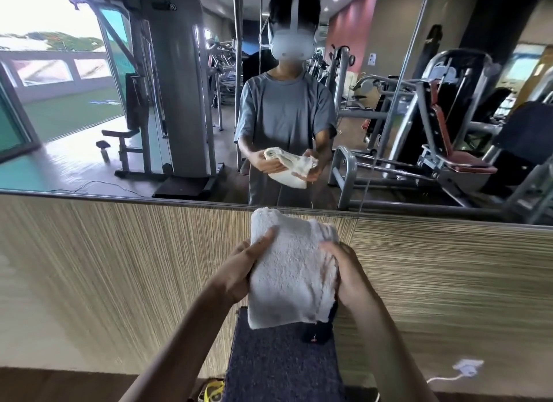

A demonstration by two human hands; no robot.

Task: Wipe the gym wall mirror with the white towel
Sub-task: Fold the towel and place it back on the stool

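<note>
Across the upper half of the frame, the wall mirror [179, 102] reflects gym machines. A wood-grain panel [119, 267] runs beneath it, and a dark padded bench [278, 362] stands at lower centre. At centre frame the folded white towel [290, 270] is held clear of the glass. The left grip [239, 270] clasps its left edge and the right grip [350, 276] its right edge.

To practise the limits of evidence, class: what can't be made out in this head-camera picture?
All in the head view:
- Most fingers of the left hand and right hand: hidden behind the white towel.
- Small dark object: half covered by the towel.
- Yellow item: cut off by the bottom edge.
- Smears on the mirror: too faint to tell.
</note>
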